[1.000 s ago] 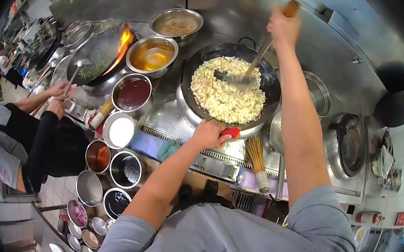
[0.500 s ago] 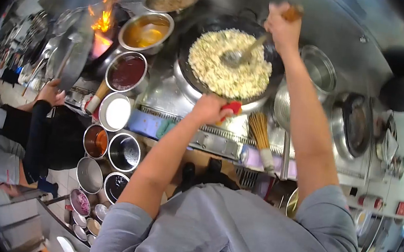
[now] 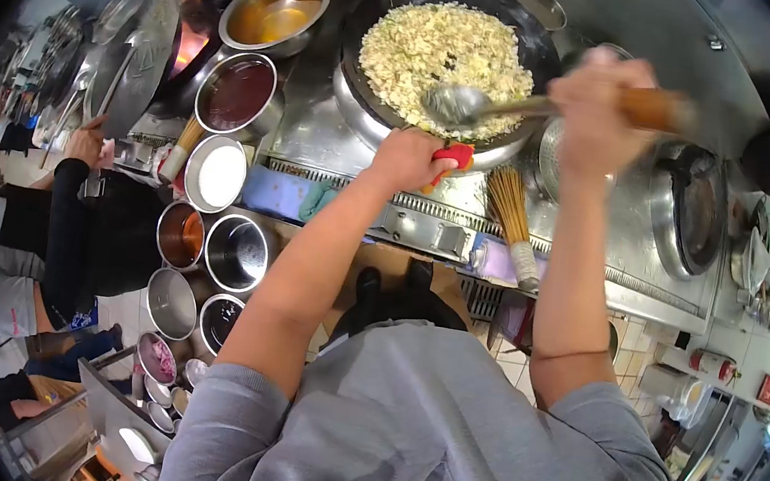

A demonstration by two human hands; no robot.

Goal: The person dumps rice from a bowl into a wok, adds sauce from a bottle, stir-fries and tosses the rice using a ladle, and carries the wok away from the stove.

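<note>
A large black wok (image 3: 546,64) holds a broad layer of fried rice (image 3: 445,48) with small green bits in it. My left hand (image 3: 406,159) is closed around a folded red cloth (image 3: 452,156) at the wok's near rim. To the right of the wok, my right hand (image 3: 601,108), blurred by motion, grips the wooden handle of a ladle (image 3: 457,106). The ladle lies almost level, its bowl against the near side of the rice. Part of the rim is hidden behind my left hand and the cloth.
A bamboo brush (image 3: 508,207) lies right of my left hand. Sauce bowls, including one of white contents (image 3: 216,174), line the left side. At far left, a co-worker's hand (image 3: 86,142) is by another wok (image 3: 135,60) near flames. A lidded pan (image 3: 689,213) stands right.
My right hand has come down and to the right, bringing the ladle from steep to nearly level. My left hand stays at the rim. The flames at left look smaller.
</note>
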